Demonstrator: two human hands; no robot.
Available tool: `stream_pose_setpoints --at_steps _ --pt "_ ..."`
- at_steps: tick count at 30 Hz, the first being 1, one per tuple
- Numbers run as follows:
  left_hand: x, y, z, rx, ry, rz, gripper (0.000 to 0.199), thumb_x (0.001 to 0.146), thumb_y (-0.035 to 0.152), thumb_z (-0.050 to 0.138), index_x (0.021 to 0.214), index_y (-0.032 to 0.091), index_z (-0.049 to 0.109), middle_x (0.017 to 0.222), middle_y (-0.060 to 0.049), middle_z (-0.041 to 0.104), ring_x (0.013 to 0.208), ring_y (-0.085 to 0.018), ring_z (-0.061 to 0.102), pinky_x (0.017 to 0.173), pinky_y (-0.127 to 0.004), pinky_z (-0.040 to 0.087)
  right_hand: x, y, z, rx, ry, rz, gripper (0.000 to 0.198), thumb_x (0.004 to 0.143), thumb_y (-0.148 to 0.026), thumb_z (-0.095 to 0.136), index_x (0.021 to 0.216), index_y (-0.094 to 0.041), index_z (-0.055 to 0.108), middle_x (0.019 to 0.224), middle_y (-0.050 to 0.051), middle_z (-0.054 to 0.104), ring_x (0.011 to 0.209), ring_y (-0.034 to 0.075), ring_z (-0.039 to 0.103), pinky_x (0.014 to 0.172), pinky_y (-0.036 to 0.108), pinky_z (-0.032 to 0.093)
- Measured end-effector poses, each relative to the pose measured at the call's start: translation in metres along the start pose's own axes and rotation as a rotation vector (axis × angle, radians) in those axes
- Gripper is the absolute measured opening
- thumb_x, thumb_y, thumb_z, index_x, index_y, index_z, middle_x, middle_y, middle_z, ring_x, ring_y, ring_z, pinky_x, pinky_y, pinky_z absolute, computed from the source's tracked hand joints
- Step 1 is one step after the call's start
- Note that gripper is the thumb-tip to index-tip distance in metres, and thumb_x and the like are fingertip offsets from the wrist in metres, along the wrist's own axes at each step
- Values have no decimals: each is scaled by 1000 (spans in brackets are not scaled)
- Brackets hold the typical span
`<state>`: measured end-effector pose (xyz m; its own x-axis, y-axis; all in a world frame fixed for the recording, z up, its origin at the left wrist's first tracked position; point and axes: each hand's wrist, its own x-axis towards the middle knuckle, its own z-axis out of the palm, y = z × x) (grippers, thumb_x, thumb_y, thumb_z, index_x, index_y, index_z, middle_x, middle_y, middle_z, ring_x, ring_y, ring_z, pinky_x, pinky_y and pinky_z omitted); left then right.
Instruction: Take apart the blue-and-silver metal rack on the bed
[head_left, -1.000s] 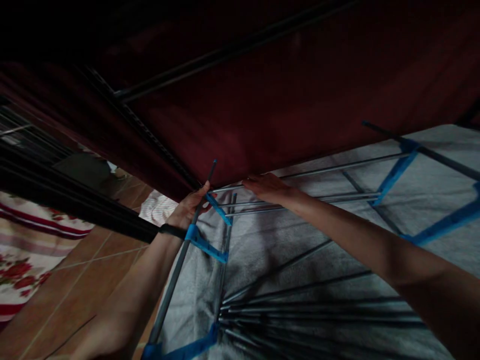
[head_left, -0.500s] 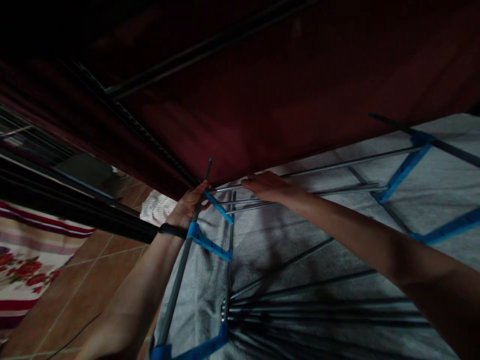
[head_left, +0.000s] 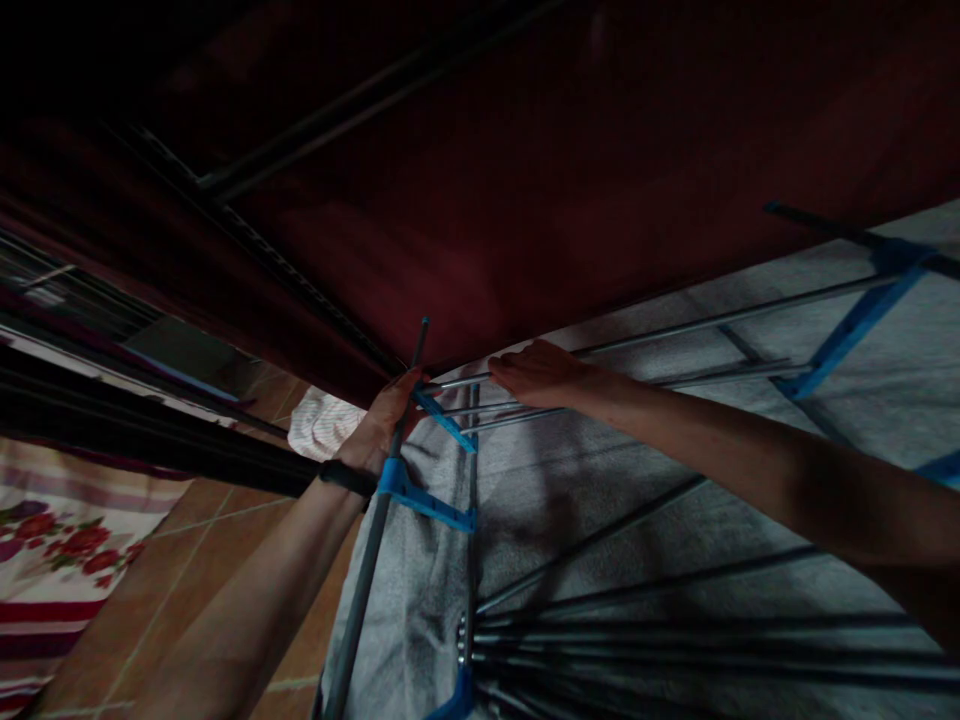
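My left hand (head_left: 390,410), a dark band at its wrist, is closed around a grey metal tube (head_left: 364,575) close to its far end. A blue plastic bracket (head_left: 444,416) is fixed on that tube beside my fingers. My right hand (head_left: 536,372) closes over a thin metal rod (head_left: 697,324) a short way right of this bracket. The rod runs from the bracket across to another blue bracket (head_left: 855,310) on the right side. Other thin rods pass under my right hand. A second blue bracket (head_left: 429,506) sits nearer along the left tube.
Many loose metal rods (head_left: 645,632) fan out over the grey cloth (head_left: 600,520). A dark red panel (head_left: 480,250) rises behind the frame. To the left are a tiled floor (head_left: 202,560), a flowered cloth (head_left: 75,550) and a crumpled white cloth (head_left: 322,422).
The view has shifted slightly, so the frame's right side sits farther right. My right hand's fingers have curled more tightly over the rod. The left hand keeps its place on the tube.
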<state>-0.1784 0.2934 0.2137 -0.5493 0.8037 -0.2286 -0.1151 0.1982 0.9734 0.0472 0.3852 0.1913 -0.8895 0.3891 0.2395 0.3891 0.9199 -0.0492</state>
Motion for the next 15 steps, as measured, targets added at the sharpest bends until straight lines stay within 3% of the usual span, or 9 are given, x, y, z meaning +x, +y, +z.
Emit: stream_pose_setpoints --at_steps 6,15 --pt "4 -9 10 46 -24 13 8 80 23 70 80 17 66 76 -1 66 63 -14 63 63 -27 53 20 -15 6 41 -5 -17 40 107 -34 36 132 -12 57 108 17 75 102 28 71 83 36 47" --pt "4 -10 -2 -155 -61 -17 6 85 16 61 80 17 64 75 -1 65 69 -14 62 77 -30 57 44 -19 6 146 -28 -52 31 105 -29 42 118 -12 65 101 17 76 97 26 71 80 34 46"
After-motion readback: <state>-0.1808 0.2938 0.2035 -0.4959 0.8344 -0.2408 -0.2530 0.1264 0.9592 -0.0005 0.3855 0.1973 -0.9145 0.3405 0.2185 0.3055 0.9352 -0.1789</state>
